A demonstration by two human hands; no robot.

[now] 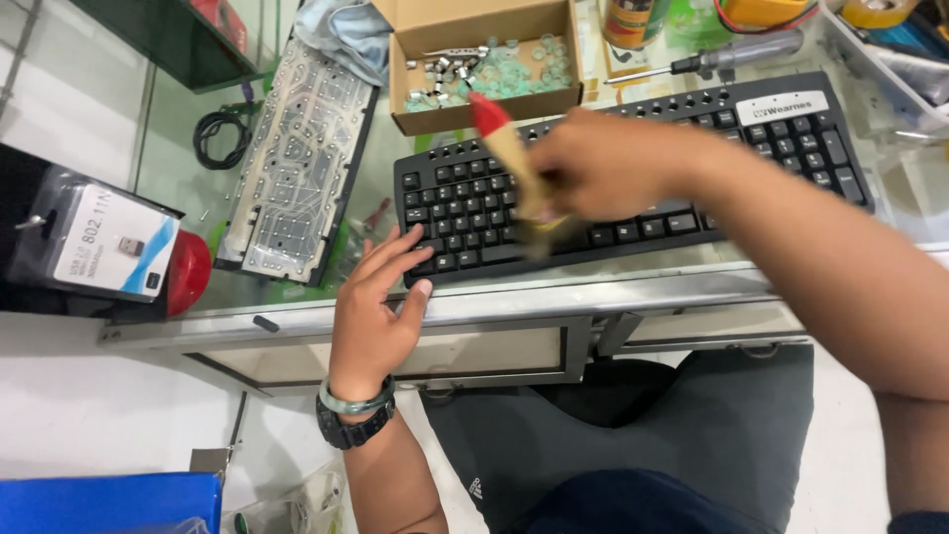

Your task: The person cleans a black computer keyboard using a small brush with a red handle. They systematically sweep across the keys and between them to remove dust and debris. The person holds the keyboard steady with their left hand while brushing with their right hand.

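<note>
Keyboard (pixel 633 178), black and fully keyed, lies across the centre of the glass tabletop (pixel 297 297) as the left hand (pixel 381 302) rests open on its lower-left corner and the right hand (pixel 593 163), blurred, grips a red-handled brush (pixel 509 163) above its keys; a bare membrane sheet (pixel 297 158) lies at upper left.

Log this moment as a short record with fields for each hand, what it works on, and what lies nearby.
left hand: rests at the near left corner of the black keyboard, holding nothing
right hand: grips a brush with a red-tipped handle, blurred, over the keys
behind: cardboard box of small parts, screwdriver
left: keyboard membrane sheet
</note>
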